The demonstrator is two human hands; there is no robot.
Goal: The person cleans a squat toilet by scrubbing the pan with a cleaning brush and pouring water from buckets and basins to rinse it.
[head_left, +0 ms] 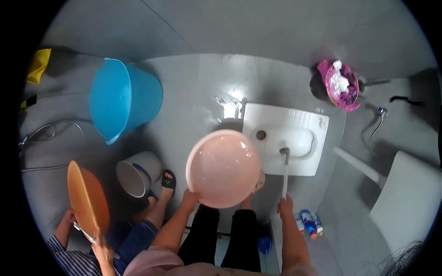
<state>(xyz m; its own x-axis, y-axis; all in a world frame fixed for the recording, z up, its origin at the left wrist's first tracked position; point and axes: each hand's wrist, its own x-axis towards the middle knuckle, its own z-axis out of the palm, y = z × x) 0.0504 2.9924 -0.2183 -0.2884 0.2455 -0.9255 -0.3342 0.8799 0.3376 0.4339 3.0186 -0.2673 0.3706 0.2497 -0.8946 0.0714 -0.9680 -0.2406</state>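
Note:
My left hand (190, 201) grips the near-left rim of a round pink basin (224, 170), which hangs tilted in front of my legs. Bright reflections show on the basin's inside. Wrapped round a pale handle is my right hand (285, 205); the handle belongs to a toilet brush (285, 177). Its dark grey head sits over the bowl of a white squat toilet (285, 117) set in the floor. A round brown drain hole shows at the toilet's left end.
At left, another person's hands hold an orange basin (94, 198) on edge. Nearby stand a blue bucket (145, 99) and a white bucket (152, 163). A pink-lined waste bin (343, 85) stands back right, cleaning bottles (308, 221) front right. The floor (198, 92) has wet patches.

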